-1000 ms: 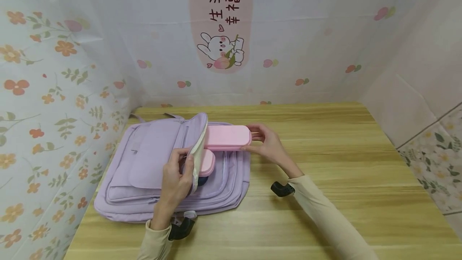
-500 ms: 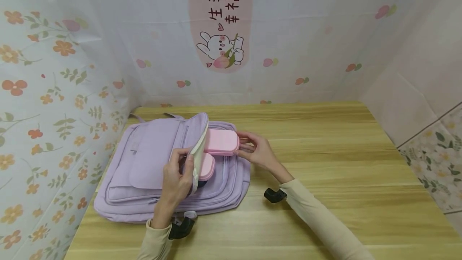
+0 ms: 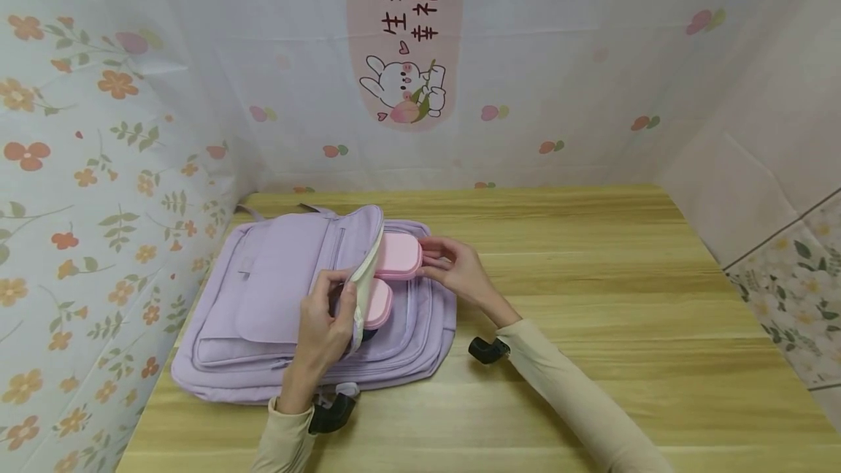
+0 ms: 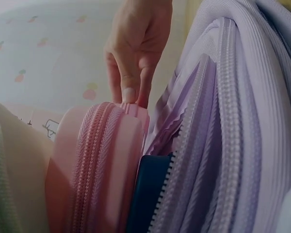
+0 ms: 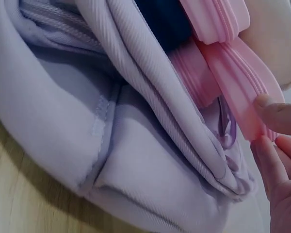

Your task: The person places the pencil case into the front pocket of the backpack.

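Observation:
A lavender backpack lies on the table, its front pocket unzipped. My left hand holds up the pocket's cream-lined flap between thumb and fingers. My right hand pinches the outer end of a pink zippered pencil case, whose other end is hidden under the flap. In the right wrist view, thumb and fingertips grip its end corner. A second pink case pokes out of the pocket nearer my left hand. Beside the cases is a dark blue item, mostly hidden. Another pink ribbed piece shows below them.
The wood-grain table extends to the right of the backpack. A patterned white cloth hangs behind it, and a floral cloth stands along the left. Dark wrist mounts jut from both sleeves.
My right hand has moved left with the pink pencil case, sliding it further under the flap, so less of it shows. My left hand keeps holding the flap in nearly the same place.

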### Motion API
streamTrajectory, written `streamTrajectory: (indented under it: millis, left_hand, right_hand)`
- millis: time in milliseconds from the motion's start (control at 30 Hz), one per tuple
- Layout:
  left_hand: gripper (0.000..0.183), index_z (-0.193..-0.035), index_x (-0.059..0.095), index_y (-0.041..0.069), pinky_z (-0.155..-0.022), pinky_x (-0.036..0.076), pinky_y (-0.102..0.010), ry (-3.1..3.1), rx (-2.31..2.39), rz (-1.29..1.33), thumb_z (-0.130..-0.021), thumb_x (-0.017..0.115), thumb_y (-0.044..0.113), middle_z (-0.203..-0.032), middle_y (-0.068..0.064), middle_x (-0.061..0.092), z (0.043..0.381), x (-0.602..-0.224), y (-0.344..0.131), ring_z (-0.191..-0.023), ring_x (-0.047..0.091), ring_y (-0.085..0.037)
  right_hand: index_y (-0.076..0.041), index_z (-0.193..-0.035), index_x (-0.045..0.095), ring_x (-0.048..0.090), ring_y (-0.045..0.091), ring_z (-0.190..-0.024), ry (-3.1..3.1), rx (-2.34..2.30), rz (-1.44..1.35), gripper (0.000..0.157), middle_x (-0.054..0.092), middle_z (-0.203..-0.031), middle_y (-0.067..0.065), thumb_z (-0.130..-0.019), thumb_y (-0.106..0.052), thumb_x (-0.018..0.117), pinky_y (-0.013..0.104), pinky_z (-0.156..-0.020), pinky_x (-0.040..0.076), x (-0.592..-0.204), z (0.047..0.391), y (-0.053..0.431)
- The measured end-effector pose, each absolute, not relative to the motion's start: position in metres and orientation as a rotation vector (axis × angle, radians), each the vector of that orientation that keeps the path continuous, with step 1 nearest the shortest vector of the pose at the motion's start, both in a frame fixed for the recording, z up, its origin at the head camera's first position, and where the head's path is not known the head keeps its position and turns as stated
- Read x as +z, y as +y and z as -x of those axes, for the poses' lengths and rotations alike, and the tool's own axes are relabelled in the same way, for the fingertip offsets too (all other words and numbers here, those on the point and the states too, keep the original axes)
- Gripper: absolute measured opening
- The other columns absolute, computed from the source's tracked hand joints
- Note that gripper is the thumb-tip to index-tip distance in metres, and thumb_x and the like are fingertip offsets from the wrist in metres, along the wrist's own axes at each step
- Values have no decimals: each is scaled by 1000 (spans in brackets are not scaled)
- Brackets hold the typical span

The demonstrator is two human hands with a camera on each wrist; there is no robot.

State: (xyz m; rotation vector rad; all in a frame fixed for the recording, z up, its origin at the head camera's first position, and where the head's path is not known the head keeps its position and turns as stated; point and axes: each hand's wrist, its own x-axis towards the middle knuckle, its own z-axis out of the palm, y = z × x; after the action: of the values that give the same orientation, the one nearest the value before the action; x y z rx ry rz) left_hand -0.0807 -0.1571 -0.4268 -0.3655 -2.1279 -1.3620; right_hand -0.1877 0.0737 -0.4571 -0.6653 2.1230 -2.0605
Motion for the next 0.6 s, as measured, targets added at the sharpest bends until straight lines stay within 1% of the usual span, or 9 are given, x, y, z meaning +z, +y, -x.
streamTrajectory:
  millis: [233,433,600]
  left_hand:
    - [14,-106,62,-8,-83,52,-7,-2119,-1384,411,-93,56,-10,-108,-22,74,81,-427,-156,-94,68,-11]
    - [15,-106,62,-9,-82,52,-7,-2113,-1374,420,-92,57,-11,-106,-22,75,80,-428,-158,-93,67,-9]
    - [14,-105,63,-8,-79,51,-7,-2115,-1375,414,-92,58,-10,-103,-20,75,81,-428,-156,-90,66,-7]
  right_hand:
    - [14,-128,59,65,45,-116,2079,-2075,593,53,63,-125,35,-79,14,77,29,-96,58,-459,191,63]
    - [14,-128,59,66,45,-115,2043,-2089,615,51,63,-126,34,-79,15,76,30,-96,58,-462,194,48]
    - [15,-126,59,66,47,-114,2031,-2119,612,50,63,-125,34,-78,16,76,30,-95,59,-463,192,41]
